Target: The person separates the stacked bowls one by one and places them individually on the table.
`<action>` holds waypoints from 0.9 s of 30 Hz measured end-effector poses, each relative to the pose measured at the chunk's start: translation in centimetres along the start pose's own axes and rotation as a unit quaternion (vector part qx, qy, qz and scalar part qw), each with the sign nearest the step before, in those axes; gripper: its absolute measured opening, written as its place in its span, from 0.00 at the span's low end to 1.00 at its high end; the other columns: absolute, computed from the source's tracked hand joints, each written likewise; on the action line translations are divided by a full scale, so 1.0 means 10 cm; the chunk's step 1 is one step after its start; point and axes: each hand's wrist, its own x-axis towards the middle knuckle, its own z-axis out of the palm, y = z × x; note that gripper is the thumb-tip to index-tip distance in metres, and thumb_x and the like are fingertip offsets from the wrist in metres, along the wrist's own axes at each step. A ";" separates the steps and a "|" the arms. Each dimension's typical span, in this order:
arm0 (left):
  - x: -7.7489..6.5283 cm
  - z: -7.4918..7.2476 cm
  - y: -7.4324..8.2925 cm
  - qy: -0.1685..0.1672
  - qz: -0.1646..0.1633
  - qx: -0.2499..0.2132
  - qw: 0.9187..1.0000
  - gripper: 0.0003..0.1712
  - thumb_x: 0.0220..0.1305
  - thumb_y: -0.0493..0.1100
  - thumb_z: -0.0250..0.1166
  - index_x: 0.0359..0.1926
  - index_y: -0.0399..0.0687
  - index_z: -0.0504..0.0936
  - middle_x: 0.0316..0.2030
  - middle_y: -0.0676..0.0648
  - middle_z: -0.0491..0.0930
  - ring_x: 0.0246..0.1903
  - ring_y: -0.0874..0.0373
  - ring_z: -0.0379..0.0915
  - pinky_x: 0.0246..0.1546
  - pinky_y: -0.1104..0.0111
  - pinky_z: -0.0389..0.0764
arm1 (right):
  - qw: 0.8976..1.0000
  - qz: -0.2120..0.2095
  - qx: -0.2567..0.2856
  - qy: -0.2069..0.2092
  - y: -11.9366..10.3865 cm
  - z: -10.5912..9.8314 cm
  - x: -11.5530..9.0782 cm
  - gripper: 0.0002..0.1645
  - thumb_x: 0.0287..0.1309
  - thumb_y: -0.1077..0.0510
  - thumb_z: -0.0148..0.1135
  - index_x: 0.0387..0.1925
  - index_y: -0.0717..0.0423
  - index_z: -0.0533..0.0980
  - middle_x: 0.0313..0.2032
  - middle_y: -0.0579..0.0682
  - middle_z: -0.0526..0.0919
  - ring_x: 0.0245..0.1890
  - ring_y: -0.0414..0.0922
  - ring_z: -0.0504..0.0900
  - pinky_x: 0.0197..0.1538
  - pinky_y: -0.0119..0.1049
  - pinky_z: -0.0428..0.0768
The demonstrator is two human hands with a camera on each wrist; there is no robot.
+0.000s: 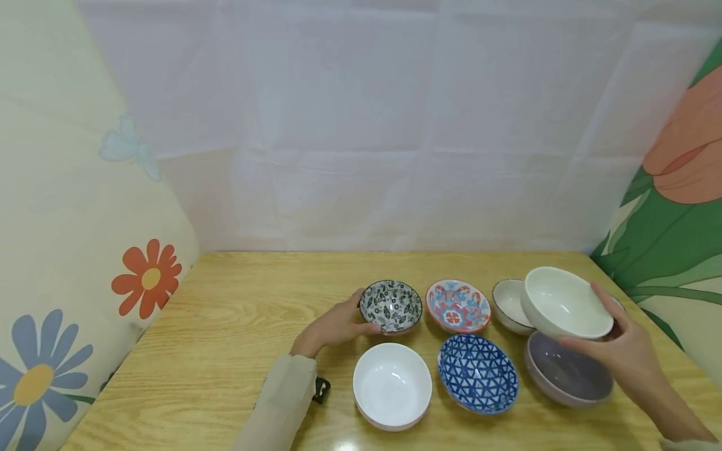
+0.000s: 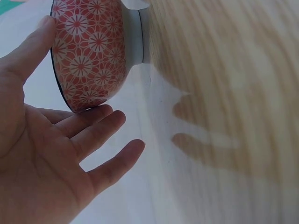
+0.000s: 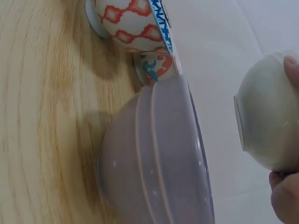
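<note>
My left hand holds the left side of a small bowl with a black-and-white floral inside, thumb at the rim. In the left wrist view, its red outside with white flowers sits between thumb and fingers, foot down at the wooden table. On the right, my right hand grips a plain white bowl by its edge, tilted and raised above a larger purple-grey bowl. The right wrist view shows this white bowl apart from the ribbed purple-grey bowl.
Between the hands stand a red-and-blue patterned bowl, a blue triangle-patterned bowl and a white bowl nearer the front. A dark-rimmed white bowl is partly hidden behind the raised one. A black buckle shows beside the left sleeve.
</note>
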 end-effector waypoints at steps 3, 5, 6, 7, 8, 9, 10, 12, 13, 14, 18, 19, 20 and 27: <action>0.00 0.00 0.00 0.000 0.000 -0.001 1.000 0.49 0.60 0.52 0.66 0.73 0.39 0.50 0.67 0.36 0.63 0.66 0.41 0.60 0.67 0.48 0.61 | 1.000 0.008 0.001 0.007 0.05 -0.04 -0.02 0.60 0.50 0.64 0.71 0.74 0.38 0.43 0.71 0.32 0.47 0.44 0.13 0.62 0.40 0.09 0.69; 0.01 0.00 0.00 0.000 -0.001 -0.002 1.000 0.49 0.60 0.52 0.66 0.73 0.40 0.50 0.67 0.37 0.64 0.66 0.41 0.60 0.66 0.48 0.61 | 1.000 0.008 0.006 0.015 0.08 -0.05 -0.04 0.60 0.50 0.65 0.70 0.74 0.41 0.43 0.71 0.31 0.48 0.44 0.13 0.63 0.40 0.09 0.69; 0.01 0.00 0.00 0.000 -0.002 -0.002 1.000 0.49 0.60 0.52 0.66 0.73 0.40 0.50 0.67 0.37 0.63 0.66 0.41 0.60 0.66 0.48 0.61 | 1.000 0.008 0.011 0.018 0.10 -0.06 -0.05 0.60 0.50 0.66 0.70 0.74 0.42 0.43 0.70 0.31 0.49 0.44 0.13 0.64 0.39 0.09 0.70; 0.01 0.00 0.00 0.000 -0.002 -0.002 1.000 0.49 0.60 0.52 0.66 0.73 0.40 0.50 0.67 0.37 0.64 0.66 0.41 0.60 0.67 0.48 0.61 | 1.000 0.008 0.015 0.022 0.12 -0.07 -0.06 0.60 0.50 0.67 0.70 0.74 0.42 0.43 0.70 0.32 0.51 0.44 0.13 0.64 0.39 0.10 0.70; 0.01 0.00 0.00 -0.001 -0.002 -0.002 1.000 0.49 0.60 0.52 0.66 0.73 0.40 0.50 0.67 0.37 0.64 0.66 0.41 0.60 0.67 0.48 0.61 | 0.999 0.006 0.025 0.025 0.14 -0.08 -0.07 0.60 0.50 0.68 0.69 0.75 0.43 0.44 0.70 0.33 0.52 0.44 0.13 0.65 0.39 0.10 0.70; 0.01 0.00 0.00 -0.001 -0.003 -0.002 1.000 0.49 0.60 0.52 0.66 0.73 0.40 0.50 0.67 0.37 0.64 0.66 0.41 0.60 0.66 0.48 0.61 | 0.999 0.006 0.033 0.027 0.16 -0.10 -0.08 0.60 0.49 0.69 0.69 0.75 0.44 0.44 0.70 0.34 0.52 0.44 0.14 0.65 0.39 0.10 0.71; 0.01 0.00 0.00 -0.001 -0.004 -0.002 1.000 0.49 0.60 0.52 0.66 0.73 0.41 0.50 0.67 0.37 0.64 0.66 0.41 0.61 0.66 0.48 0.61 | 0.999 0.007 0.036 0.028 0.18 -0.11 -0.10 0.60 0.50 0.70 0.69 0.75 0.44 0.43 0.70 0.35 0.52 0.44 0.14 0.65 0.39 0.10 0.71; 0.00 0.01 0.00 -0.001 -0.004 -0.001 1.000 0.49 0.60 0.52 0.66 0.73 0.40 0.50 0.67 0.36 0.64 0.66 0.41 0.61 0.66 0.48 0.61 | 0.999 0.021 0.036 0.033 0.21 -0.13 -0.12 0.60 0.50 0.69 0.69 0.75 0.42 0.42 0.71 0.36 0.51 0.43 0.13 0.64 0.38 0.10 0.71; 0.00 0.01 0.00 -0.001 -0.003 -0.001 1.000 0.49 0.60 0.52 0.67 0.73 0.40 0.50 0.67 0.36 0.64 0.66 0.41 0.61 0.66 0.48 0.62 | 0.998 0.027 0.043 0.035 0.22 -0.15 -0.14 0.61 0.50 0.69 0.68 0.75 0.42 0.42 0.71 0.37 0.51 0.43 0.13 0.64 0.38 0.10 0.70; 0.00 0.01 0.00 -0.001 -0.003 0.000 1.000 0.49 0.60 0.52 0.67 0.73 0.40 0.51 0.66 0.36 0.65 0.65 0.40 0.61 0.66 0.48 0.62 | 0.998 0.034 0.051 0.035 0.24 -0.16 -0.15 0.61 0.50 0.69 0.68 0.75 0.41 0.41 0.71 0.37 0.50 0.43 0.13 0.64 0.38 0.09 0.70; 0.00 0.00 -0.01 -0.001 0.000 0.003 1.000 0.49 0.60 0.52 0.66 0.73 0.40 0.50 0.66 0.36 0.65 0.65 0.40 0.62 0.66 0.48 0.62 | 0.997 0.043 0.042 0.042 0.29 -0.21 -0.20 0.61 0.52 0.69 0.67 0.75 0.42 0.39 0.72 0.37 0.48 0.42 0.13 0.63 0.38 0.09 0.70; 0.01 0.01 -0.01 0.000 0.001 0.004 1.000 0.49 0.60 0.52 0.66 0.73 0.40 0.50 0.66 0.36 0.65 0.65 0.40 0.62 0.66 0.48 0.62 | 0.997 0.043 0.038 0.045 0.30 -0.22 -0.20 0.61 0.53 0.68 0.67 0.75 0.43 0.38 0.72 0.36 0.48 0.42 0.13 0.62 0.38 0.09 0.69; 0.01 0.01 -0.02 0.000 0.000 0.004 1.000 0.49 0.60 0.52 0.66 0.73 0.40 0.50 0.66 0.36 0.64 0.65 0.40 0.62 0.66 0.48 0.62 | 0.997 0.043 0.033 0.048 0.31 -0.23 -0.21 0.61 0.53 0.68 0.67 0.75 0.44 0.38 0.72 0.36 0.47 0.42 0.13 0.62 0.38 0.08 0.69; 0.01 0.01 -0.03 -0.002 -0.003 0.004 1.000 0.49 0.60 0.53 0.66 0.73 0.41 0.49 0.67 0.37 0.64 0.66 0.40 0.61 0.66 0.48 0.62 | 0.990 0.061 0.111 0.055 0.47 -0.31 -0.27 0.60 0.55 0.69 0.64 0.74 0.41 0.37 0.73 0.38 0.40 0.46 0.13 0.63 0.41 0.06 0.67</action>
